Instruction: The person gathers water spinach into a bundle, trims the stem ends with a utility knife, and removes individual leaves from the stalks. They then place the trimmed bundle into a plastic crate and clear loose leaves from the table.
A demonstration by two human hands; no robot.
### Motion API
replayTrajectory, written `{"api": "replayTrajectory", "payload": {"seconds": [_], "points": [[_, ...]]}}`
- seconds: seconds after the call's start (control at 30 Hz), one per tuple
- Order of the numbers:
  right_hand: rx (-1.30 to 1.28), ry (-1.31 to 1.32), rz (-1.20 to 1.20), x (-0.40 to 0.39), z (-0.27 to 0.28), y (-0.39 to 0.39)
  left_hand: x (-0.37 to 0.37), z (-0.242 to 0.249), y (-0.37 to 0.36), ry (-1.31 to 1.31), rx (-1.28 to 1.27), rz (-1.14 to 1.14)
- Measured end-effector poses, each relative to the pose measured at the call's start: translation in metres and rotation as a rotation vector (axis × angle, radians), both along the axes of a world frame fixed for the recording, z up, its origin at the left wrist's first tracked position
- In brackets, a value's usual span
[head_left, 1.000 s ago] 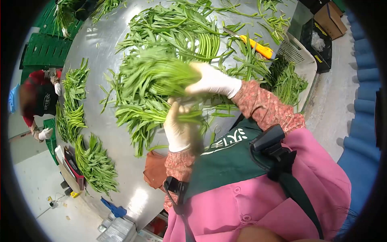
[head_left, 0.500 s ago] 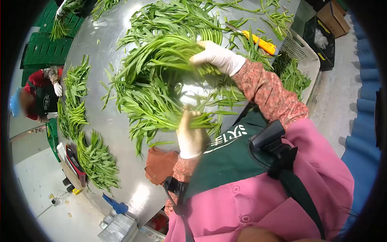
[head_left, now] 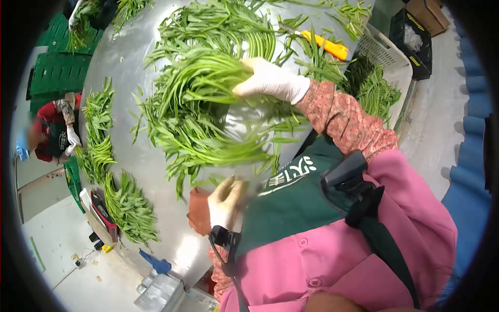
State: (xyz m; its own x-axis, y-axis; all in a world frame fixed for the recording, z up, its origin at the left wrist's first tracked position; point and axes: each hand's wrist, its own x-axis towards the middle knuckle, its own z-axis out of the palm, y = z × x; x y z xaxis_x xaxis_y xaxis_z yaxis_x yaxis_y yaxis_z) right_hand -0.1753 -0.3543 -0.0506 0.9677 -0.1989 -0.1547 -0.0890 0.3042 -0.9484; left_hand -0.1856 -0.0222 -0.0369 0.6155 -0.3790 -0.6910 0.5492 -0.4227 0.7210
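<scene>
My right hand, in a white glove, is closed around a thick bundle of long-stemmed leafy greens, holding it by the stem ends above the pile. My left hand, gloved too, hangs near the table's front edge with thumb and fingers apart and nothing visible in it; it is a little blurred. Between the hands, more leafy greens lie in a curved heap on the metal table. A folded brown cloth lies beside my left hand.
A yellow-handled utility knife lies beyond my right hand. A white crate of greens stands at the right. Bunches line the table's left side, where a gloved co-worker stands. A blue item lies at the lower edge.
My left hand has left the lower greens and drawn back toward my body, its fingers opening. My right hand has shifted slightly left with its bundle. The co-worker's hands have moved too.
</scene>
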Motion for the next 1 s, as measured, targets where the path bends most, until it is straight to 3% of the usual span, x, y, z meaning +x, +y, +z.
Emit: {"api": "replayTrajectory", "payload": {"seconds": [0.1,0.13,0.2,0.23,0.33,0.47,0.5,0.57,0.6,0.63,0.73,0.8,0.87,0.93,1.0], "points": [[-0.051,-0.069,0.023,-0.004,-0.009,0.004,0.007,0.016,0.001,-0.06,0.131,-0.087],[-0.166,-0.037,0.058,-0.006,-0.007,0.01,0.009,0.005,0.003,-0.156,0.056,-0.132],[-0.405,0.026,0.12,-0.013,-0.003,0.021,-0.002,-0.003,-0.019,-0.537,0.116,-0.228],[-0.406,0.042,0.143,-0.021,0.0,0.028,-0.005,-0.006,-0.026,-0.843,0.274,-0.349],[-0.524,-0.058,0.051,-0.024,-0.054,0.044,-0.004,-0.013,-0.03,-1.713,0.576,-0.452],[-0.403,-0.029,0.129,-0.026,-0.049,0.05,0.025,-0.025,-0.029,-1.971,0.516,-0.596],[-0.444,-0.019,0.132,-0.026,-0.054,0.056,0.033,-0.031,-0.031,-1.977,0.439,-0.662],[-0.383,0.004,0.186,-0.027,-0.033,0.061,0.06,-0.044,-0.036,-2.069,0.593,-0.959],[-0.502,-0.009,0.163,-0.026,-0.043,0.067,0.075,-0.047,-0.043,-2.119,0.668,-1.108],[-0.622,-0.018,0.136,-0.025,-0.046,0.074,0.087,-0.045,-0.053,-2.085,0.524,-1.089],[-0.567,0.076,0.333,-0.03,-0.034,0.067,0.105,-0.024,-0.083,-2.191,0.49,-1.297],[-0.695,-0.01,0.409,-0.023,-0.036,0.073,0.107,-0.01,-0.1,-2.071,0.311,-1.369],[-0.829,0.164,0.674,-0.017,-0.021,0.066,0.115,-0.003,-0.109,-1.945,0.174,-1.493],[-0.78,0.088,0.546,-0.018,-0.025,0.07,0.118,-0.009,-0.114,-1.931,-0.046,-1.359],[-0.724,0.009,0.418,-0.019,-0.033,0.073,0.12,-0.005,-0.11,-1.851,0.02,-1.411]]}}
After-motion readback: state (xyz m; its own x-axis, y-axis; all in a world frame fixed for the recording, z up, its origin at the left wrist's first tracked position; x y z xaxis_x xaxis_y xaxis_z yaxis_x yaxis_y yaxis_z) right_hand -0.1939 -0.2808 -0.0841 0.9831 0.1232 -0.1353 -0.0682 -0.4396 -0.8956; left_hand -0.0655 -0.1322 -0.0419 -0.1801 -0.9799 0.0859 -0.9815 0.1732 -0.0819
